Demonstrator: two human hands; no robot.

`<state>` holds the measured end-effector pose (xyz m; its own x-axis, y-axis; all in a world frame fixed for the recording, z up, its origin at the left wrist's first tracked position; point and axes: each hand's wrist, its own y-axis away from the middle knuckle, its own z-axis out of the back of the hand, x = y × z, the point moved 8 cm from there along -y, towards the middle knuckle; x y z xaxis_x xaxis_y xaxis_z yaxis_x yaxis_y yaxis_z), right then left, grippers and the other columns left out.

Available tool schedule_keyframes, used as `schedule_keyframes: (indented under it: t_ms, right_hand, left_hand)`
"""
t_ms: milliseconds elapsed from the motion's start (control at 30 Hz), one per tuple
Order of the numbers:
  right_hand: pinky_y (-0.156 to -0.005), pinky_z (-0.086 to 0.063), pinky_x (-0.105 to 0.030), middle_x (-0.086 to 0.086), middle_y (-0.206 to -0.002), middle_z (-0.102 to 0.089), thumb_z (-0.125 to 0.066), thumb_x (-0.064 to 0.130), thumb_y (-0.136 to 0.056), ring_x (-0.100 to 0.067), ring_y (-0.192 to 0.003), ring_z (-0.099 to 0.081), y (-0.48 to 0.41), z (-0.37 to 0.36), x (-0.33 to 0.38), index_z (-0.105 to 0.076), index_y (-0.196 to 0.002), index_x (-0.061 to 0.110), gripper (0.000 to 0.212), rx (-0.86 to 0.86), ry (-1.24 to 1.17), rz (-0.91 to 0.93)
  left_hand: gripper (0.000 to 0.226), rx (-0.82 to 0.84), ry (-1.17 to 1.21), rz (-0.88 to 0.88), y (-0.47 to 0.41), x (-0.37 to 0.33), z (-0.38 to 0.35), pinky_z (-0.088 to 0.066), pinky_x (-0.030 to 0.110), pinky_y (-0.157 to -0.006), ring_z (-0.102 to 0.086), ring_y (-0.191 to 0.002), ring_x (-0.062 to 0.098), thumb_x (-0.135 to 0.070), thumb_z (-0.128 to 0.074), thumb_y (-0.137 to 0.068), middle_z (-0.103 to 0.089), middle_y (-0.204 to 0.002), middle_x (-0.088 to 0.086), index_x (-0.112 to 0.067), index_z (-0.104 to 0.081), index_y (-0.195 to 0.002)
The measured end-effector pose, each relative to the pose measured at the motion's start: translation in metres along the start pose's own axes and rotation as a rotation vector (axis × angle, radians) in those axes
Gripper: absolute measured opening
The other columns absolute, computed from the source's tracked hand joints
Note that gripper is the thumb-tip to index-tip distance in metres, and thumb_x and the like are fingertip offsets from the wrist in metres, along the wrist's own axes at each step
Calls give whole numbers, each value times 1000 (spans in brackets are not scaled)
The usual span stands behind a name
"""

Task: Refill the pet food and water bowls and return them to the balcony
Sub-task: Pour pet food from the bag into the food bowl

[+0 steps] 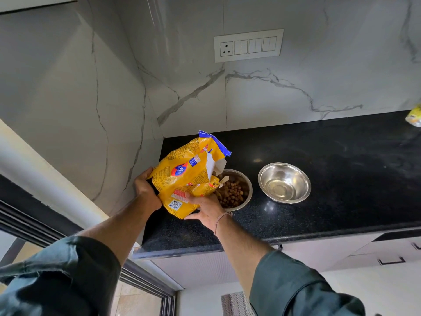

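- Bag (189, 172) is centre frame, tipped w/ its torn mouth over the food bowl (248, 189); kibble (233, 192) is in the bowl.
- Left hand (144, 187): fingers clasp the bag's bottom end. Right hand (206, 207): thumb on the bag near the mouth, fingers underneath. Both are grasping the bag.
- To pour well: hold the mouth low over the bowl, tilt slowly w/ the left hand, steer w/ the right, and stop before the kibble heaps past the rim.
- Second bowl (284, 176) sits just right of the first on the table (353, 179), not touching it. Can't tell if it holds water because of glare.
- Right fingers are mostly hidden under the bag. Yellow thing (414, 116) at the right edge is cut off.
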<state>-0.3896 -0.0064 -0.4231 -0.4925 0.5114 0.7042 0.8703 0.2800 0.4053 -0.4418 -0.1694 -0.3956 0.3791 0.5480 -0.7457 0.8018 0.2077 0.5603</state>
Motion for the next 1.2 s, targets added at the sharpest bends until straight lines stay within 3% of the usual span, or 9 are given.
schedule_keyframes:
  t_ms: [100, 433, 633, 967, 1200]
  right_hand:
    - [-98, -39, -79, -9, -133, -66, -86, 18, -69, -41, -131, -53, 2, -1, 0, -60, -134, 20, 71, 3, 1, -2]
    - [-98, -39, -79, -9, -136, -65, -89, 18, -64, -41, -133, -52, 1, 0, -1, -56, -139, 20, 81, -10, -6, -5]
    - [-98, -39, -79, -9, -135, -65, -84, 11, -79, -41, -133, -52, 0, 0, -1, -56, -137, 22, 66, -22, -17, -16]
    - [-96, -41, -79, -7, -134, -66, -90, 20, -63, -40, -132, -53, -2, 1, 1, -59, -134, 25, 77, -3, -13, -6]
    - [-95, -43, -78, -8, -136, -64, -86, 15, -75, -40, -132, -52, -2, 4, -1, -59, -131, 25, 63, -13, -21, -6]
  left_hand:
    - [45, -1, 2, -1, -2, -1, 1, -53, 53, -99, -71, -112, 36, -49, -50, -96, -76, -117, 13, -26, -73, -126]
    - [46, 6, 6, -5, 3, -2, 0, -55, 50, -96, -70, -112, 35, -48, -47, -98, -76, -117, 13, -23, -73, -127]
    - [44, -24, 0, -12, 4, -4, 1, -53, 52, -99, -71, -111, 35, -48, -49, -97, -77, -114, 13, -25, -74, -125]
    - [46, -39, -17, -13, 5, -8, 0, -52, 54, -101, -71, -113, 36, -48, -50, -95, -76, -117, 12, -24, -72, -128]
    - [39, -41, -11, -35, 7, -5, -4, -52, 52, -102, -71, -107, 34, -44, -49, -99, -77, -113, 13, -23, -73, -122]
